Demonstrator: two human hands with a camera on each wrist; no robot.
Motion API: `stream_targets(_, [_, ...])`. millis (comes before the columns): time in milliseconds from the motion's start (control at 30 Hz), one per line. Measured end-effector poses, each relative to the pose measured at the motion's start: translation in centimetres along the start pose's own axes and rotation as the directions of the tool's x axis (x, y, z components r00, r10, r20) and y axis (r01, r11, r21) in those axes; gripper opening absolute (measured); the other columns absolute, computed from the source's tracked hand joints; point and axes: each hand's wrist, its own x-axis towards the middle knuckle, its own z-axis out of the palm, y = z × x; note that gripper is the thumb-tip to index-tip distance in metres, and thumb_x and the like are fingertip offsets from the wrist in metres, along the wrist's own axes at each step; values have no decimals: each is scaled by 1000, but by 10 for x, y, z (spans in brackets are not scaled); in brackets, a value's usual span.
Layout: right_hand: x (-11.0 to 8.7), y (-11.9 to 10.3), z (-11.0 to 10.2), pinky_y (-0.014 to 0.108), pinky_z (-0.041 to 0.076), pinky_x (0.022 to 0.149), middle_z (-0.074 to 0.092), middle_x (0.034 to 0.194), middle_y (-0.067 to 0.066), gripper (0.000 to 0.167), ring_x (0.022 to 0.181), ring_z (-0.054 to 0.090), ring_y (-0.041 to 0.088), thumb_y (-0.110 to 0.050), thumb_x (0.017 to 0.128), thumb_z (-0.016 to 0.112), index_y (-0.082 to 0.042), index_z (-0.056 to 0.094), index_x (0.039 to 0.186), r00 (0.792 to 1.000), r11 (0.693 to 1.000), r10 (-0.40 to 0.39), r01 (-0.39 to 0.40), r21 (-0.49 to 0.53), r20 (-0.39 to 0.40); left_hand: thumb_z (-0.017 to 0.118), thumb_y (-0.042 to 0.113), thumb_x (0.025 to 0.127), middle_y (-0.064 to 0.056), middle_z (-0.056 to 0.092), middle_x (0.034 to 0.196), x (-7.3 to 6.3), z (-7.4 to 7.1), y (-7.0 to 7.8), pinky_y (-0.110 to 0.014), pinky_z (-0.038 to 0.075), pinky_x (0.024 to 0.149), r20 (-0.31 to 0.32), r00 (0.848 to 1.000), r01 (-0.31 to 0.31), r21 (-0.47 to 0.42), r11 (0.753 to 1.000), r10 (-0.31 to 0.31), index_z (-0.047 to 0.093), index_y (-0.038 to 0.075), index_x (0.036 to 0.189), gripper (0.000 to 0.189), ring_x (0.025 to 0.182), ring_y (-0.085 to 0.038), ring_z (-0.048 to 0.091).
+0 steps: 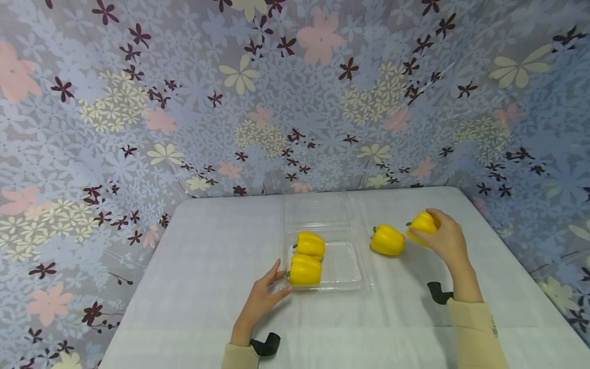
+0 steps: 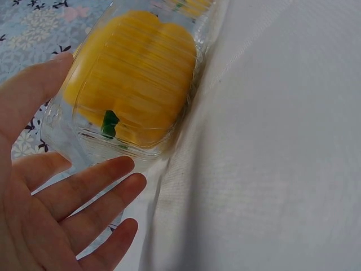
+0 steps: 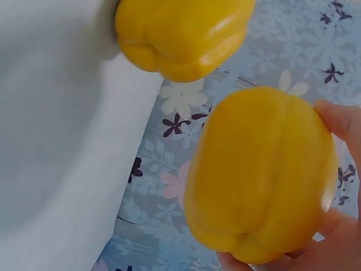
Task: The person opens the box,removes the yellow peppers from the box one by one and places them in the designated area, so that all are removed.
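Two yellow bell peppers [image 1: 306, 269] lie side by side in the left half of a clear plastic clamshell box [image 1: 341, 261], its lid [image 1: 315, 209] folded back. At the box's near left corner is my left hand [image 1: 262, 296], fingers spread; in the left wrist view its fingertips [image 2: 127, 164] are right at the clear wall, beside a pepper with a green stem [image 2: 110, 123]. My right hand [image 1: 444, 236] grips another yellow bell pepper [image 3: 262, 175] between thumb and fingers. Just left of it, a further yellow pepper [image 1: 388, 240] sits on the table, right of the box.
The table [image 1: 193, 318] has a white cloth, and its far edge meets a flower-patterned fabric backdrop [image 1: 258, 102]. Black wrist devices [image 1: 266, 344] show at both sleeves. The table's right edge runs beyond my right arm.
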Motion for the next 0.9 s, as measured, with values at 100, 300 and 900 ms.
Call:
stream_targets(100, [0, 2, 0, 62, 45, 89, 44, 134, 37, 79, 113, 48, 50, -37, 85, 69, 8, 37, 140, 1000, 1000, 14, -14, -2, 8, 70, 31, 86, -13, 57, 136, 0, 1, -1, -61, 30, 110, -5, 1000, 3, 9, 1000, -3, 28, 15, 151, 79, 133, -36, 45])
stream_targets(300, [0, 8, 2, 64, 42, 92, 43, 135, 38, 78, 115, 46, 51, -37, 86, 69, 10, 36, 140, 999, 1000, 29, -29, -8, 34, 70, 32, 86, -13, 57, 136, 0, 1, -1, -60, 30, 110, -8, 1000, 9, 3, 1000, -9, 28, 15, 151, 79, 134, -36, 44])
stream_targets(900, [3, 34, 17, 64, 40, 96, 40, 135, 40, 78, 116, 45, 52, -36, 85, 70, 10, 36, 138, 989, 996, 88, -86, -20, 122, 70, 29, 87, -14, 58, 134, -1, -1, 1, -60, 31, 110, -9, 1000, -21, -5, 1000, 21, 28, 10, 150, 79, 131, -37, 47])
